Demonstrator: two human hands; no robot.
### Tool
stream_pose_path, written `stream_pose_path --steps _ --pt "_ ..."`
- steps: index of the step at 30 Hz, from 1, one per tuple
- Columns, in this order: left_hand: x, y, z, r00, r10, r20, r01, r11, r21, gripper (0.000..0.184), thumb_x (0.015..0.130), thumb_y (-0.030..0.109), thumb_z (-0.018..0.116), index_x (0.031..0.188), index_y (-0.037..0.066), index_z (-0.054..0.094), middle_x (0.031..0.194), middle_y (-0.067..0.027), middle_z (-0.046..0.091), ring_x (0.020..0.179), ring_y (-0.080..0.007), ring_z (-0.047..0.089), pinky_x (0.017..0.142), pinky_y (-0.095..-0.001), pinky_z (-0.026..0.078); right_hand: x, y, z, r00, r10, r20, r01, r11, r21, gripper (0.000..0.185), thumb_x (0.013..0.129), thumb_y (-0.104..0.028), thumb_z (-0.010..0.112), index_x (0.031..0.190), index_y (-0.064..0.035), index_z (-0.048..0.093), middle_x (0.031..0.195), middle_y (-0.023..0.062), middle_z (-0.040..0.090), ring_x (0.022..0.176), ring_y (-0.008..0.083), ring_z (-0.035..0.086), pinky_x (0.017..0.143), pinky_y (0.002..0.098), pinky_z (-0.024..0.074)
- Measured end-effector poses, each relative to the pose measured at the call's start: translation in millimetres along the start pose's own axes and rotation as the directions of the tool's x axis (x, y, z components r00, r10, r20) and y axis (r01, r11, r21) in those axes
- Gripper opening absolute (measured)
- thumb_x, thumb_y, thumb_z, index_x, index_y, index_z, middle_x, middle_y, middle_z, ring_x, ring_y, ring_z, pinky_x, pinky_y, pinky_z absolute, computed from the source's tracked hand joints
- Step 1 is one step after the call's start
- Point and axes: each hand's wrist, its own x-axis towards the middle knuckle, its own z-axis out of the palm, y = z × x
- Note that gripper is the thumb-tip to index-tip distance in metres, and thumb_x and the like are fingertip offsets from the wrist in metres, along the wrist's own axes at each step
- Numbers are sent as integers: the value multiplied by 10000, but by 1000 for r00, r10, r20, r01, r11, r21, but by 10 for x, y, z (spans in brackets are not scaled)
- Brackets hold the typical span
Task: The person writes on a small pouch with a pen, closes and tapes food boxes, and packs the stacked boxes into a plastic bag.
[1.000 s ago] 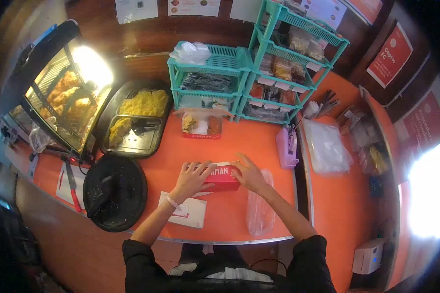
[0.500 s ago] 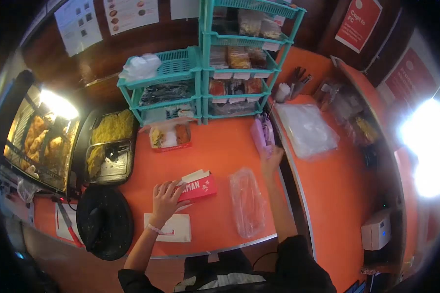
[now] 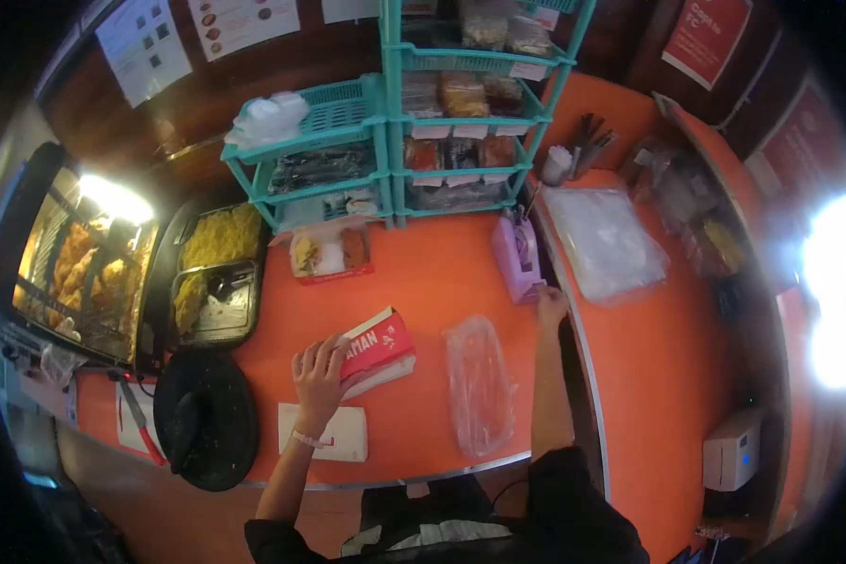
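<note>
Lying by the near edge of the orange counter point(image 3: 423, 282), a white packet point(image 3: 338, 433) shows a bit of red print, partly behind the person's left wrist. To its left sits a round black mortar point(image 3: 237, 432) with a dark pestle point(image 3: 187, 432) in it, and beyond that a knife point(image 3: 141, 421) with a red handle. A clear plastic bag point(image 3: 478, 385) lies flat to the right.

Just past the packet is the red box point(image 3: 378, 342), set aslant near the middle of the counter, its white inner side showing along the near edge. I can read "AMAN" in white capitals, with a small white drawing beside it; the hand may cover more letters. The left hand point(image 3: 320, 376) holds the box's left end, fingers bent over it. The right hand point(image 3: 552, 305) has its fingers drawn narrow at the near end of a purple tape dispenser point(image 3: 514, 256); I can't tell whether a strip of tape is between them.

Farther back, an open box point(image 3: 333, 257) holds white, yellowish and reddish-brown food. Left of it, dark trays point(image 3: 246, 331) carry crumbly yellow food, and a lit glass case point(image 3: 83, 268) holds browned, fried-looking pieces. Teal racks point(image 3: 385, 122) hold bagged goods, with white labels on the right-hand shelves. On the far right wall, a red poster point(image 3: 707, 39) reads "Capt to FC"; its smaller lines are too blurred to read.
</note>
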Motion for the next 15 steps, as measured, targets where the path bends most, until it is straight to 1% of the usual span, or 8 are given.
stream_pose_path --steps 1,3,7,9,11,13,14,15 --pt "10 14 -9 1000 -27 -1 27 1000 -3 540 666 429 696 1108 142 580 1176 -25 547 1033 -234 518 892 -429 359 -67 140 -44 1000 -1 -11 0 1000 -4 190 718 -181 711 746 3 674 693 100 658 648 189 610 642 321 471" --pt "-3 26 0 998 -55 5 56 998 -11 537 671 436 693 1107 143 581 1175 -26 548 1031 -237 518 893 -432 357 -202 322 -62 981 192 19 -193 980 46 221 711 -211 727 734 1 670 694 109 657 656 194 611 645 331 472" --pt "-21 39 23 998 -65 -14 65 998 3 569 674 448 694 1131 134 570 1176 -37 548 1048 -246 509 901 -445 354 -92 390 195 955 288 -76 -290 957 -15 228 722 -221 710 723 4 671 678 109 651 652 192 606 640 331 474" --pt "-87 33 31 995 -98 0 98 995 0 599 664 442 702 1150 122 560 1186 -47 542 1074 -251 499 912 -458 350 -106 784 223 893 354 -278 -443 803 -398 211 728 -214 699 730 -4 672 728 102 664 653 193 611 634 330 476" --pt "-64 -6 66 997 -66 -51 66 998 -2 536 687 468 683 1108 152 582 1144 -31 561 1016 -234 518 878 -430 358 -432 91 -93 826 564 5 -563 825 47 149 754 -160 659 767 -12 672 762 86 658 672 189 610 630 336 484" --pt "-116 44 -3 993 -102 -55 101 995 -6 530 686 468 682 1097 149 583 1141 -32 559 1016 -229 517 877 -428 355 -457 425 -96 947 319 42 -317 905 285 138 788 -149 657 802 -20 609 801 62 614 702 120 582 508 306 467" --pt "-112 35 5 993 -100 -70 98 995 -34 531 684 464 685 1097 147 581 1141 -28 558 1017 -225 515 879 -426 353 -610 243 -28 947 315 69 -322 907 272 138 788 -149 657 802 -20 609 801 62 614 702 120 582 508 306 467" --pt "-71 10 16 991 -91 -94 85 994 -65 532 682 460 687 1097 145 580 1141 -25 558 1018 -221 514 881 -425 352 -835 -111 31 971 187 146 -223 928 299 123 806 -149 651 824 -35 608 824 60 614 742 124 580 536 292 470"
